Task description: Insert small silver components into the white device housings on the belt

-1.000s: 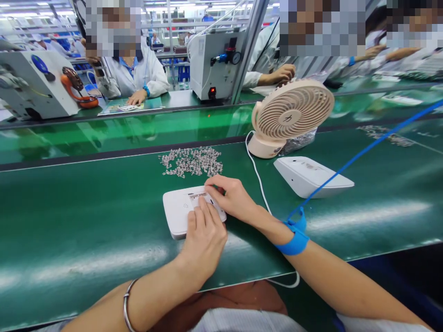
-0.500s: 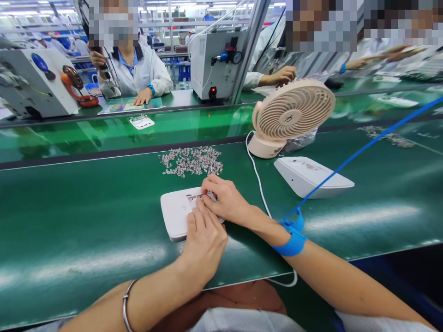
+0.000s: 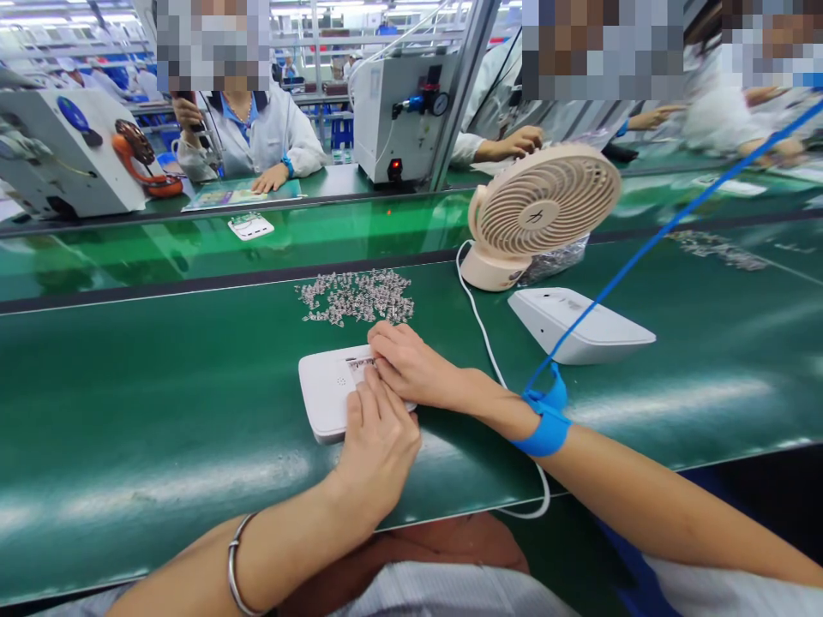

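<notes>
- The fingers of your left hand (image 3: 382, 437) are bent and lie on the near right part of the white device (image 3: 321, 398), one tip at its recess (image 3: 356, 367); whether they also grip the edge, I cannot tell
- The fingers of your right hand (image 3: 417, 368) are curled over the far right part, close to the same recess; whether they pinch something small, I cannot tell
- The white device lies on the green bench (image 3: 160, 386), directly under the fingers of both hands
- Just beyond your right fingers is a loose pile of small metal parts (image 3: 360, 296)
- To the right of your fingers and farther away stands a beige fan (image 3: 546, 210), and nearer than it lies a second white device (image 3: 591, 330)
- Behind your right fingers, around the wrist, is a blue strap (image 3: 546, 431)
</notes>
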### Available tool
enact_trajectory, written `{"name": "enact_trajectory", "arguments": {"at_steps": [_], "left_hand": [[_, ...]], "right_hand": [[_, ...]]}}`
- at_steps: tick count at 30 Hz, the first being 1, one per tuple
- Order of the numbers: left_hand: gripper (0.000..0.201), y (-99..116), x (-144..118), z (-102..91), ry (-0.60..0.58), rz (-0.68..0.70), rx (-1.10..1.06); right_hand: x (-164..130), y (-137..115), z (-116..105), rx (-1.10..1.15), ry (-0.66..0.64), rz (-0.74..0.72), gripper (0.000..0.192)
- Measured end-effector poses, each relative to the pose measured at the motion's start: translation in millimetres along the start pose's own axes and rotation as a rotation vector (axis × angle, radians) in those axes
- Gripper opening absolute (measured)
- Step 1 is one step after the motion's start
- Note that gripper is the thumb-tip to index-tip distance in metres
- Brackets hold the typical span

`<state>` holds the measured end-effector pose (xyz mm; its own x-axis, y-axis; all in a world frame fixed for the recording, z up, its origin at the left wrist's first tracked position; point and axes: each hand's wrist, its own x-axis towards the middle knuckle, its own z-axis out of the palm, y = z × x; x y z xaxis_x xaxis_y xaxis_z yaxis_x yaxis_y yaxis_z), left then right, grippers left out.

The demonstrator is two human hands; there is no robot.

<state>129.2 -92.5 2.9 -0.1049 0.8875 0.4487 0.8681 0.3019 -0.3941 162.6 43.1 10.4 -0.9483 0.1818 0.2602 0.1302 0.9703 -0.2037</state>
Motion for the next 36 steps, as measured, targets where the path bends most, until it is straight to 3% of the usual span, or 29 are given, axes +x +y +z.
{"name": "enact_trajectory", "arguments": {"at_steps": [12,17,24,28,36], "left_hand": [[0.040,-1,-3,-4.2,-0.029,-0.010,-0.064],[0.040,1,-5,-3.3,-0.017,-0.047,-0.055],[0.041,2,-3,-2.8,-0.029,-0.062,-0.041],[0.040,2,-2,-4.3,-0.050,-0.063,-0.061],[0.040,3,-3,-5.5,-0.092,-0.061,-0.038]], "right_hand": [[3,-1,-5,-0.080,-0.039,-0.177,0.021],[5,-1,-3,0.033,-0.027,-0.173,0.017],[-4,0,7,0.442,0.235,-0.057,0.015],[-18,0,10,0.638,0.283,0.064,0.018],[-25,3,11,0.555,0.254,0.019,0.026]]}}
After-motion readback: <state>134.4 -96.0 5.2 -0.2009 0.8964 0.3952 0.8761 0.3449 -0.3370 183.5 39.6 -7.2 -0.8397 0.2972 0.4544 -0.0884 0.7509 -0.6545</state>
